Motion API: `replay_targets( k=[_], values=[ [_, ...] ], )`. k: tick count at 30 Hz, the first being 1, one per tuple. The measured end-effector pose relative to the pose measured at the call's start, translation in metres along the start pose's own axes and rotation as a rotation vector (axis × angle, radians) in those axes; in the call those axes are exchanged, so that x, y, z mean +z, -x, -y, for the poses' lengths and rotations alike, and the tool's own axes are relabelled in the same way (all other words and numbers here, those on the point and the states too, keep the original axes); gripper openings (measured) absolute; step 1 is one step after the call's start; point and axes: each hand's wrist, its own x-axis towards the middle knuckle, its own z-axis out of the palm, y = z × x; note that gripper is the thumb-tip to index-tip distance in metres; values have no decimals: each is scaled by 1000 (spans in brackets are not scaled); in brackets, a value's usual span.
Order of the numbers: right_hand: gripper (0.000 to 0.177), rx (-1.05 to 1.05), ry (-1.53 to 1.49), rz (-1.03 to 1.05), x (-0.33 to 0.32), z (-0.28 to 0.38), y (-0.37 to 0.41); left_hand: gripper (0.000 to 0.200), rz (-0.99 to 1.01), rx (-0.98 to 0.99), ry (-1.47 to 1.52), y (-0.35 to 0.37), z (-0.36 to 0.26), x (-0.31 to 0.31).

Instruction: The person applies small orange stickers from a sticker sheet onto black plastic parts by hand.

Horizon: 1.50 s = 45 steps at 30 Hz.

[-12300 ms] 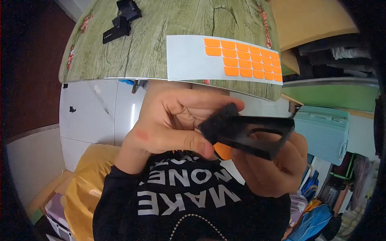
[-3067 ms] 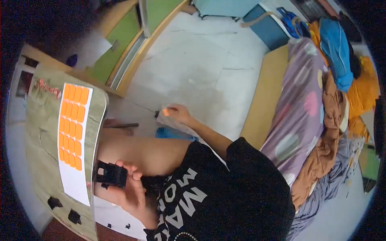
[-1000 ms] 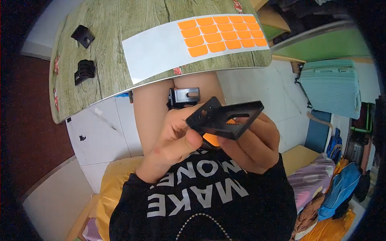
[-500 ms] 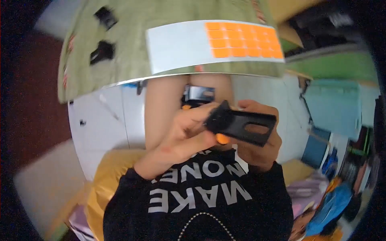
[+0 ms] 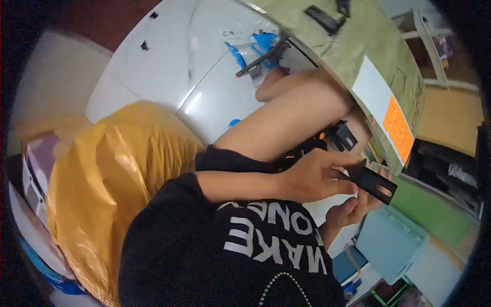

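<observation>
A flat black piece with a long rounded slot is held up over the right side of my lap. My left hand pinches its near end between thumb and fingers. My right hand curls under and behind it, with fingertips showing past the far edge; how firmly it grips is partly hidden. Below, between my legs, lies another black slotted part with a bit of orange beside it. More dark items near it are half covered by my left forearm.
On the green-covered table lie a white sheet with orange stickers and a black part. Blue-and-clear plastic packaging is on the tiled floor. A yellow bag-like cover is at my left, a pale teal box at my right.
My view has swung left and tilted, so the table and both hands now sit farther right. The black slotted piece stays in my hands.
</observation>
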Motion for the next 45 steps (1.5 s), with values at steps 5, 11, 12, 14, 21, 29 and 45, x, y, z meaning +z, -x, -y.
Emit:
replay_targets(
  k=[5,11,12,14,21,29,45],
  values=[
    [39,149,-237,-118,2,16,12,35,-22,369,-344,21,1,-3],
    [16,-92,277,75,-22,-26,-34,42,19,687,-1440,25,4,-42],
    [16,-100,261,114,-19,-25,-49,43,22,619,-1588,26,16,-55],
    [15,-185,227,157,-4,-28,-81,51,93,433,-1651,35,23,-71],
    [20,29,283,606,10,-48,-131,43,50,763,-1472,-7,-20,-53],
    [19,-45,280,443,-2,-66,-128,37,134,917,-1782,-88,-9,-59],
    [12,-128,186,434,-6,-76,-136,38,125,876,-1739,-101,8,-59]
  ],
)
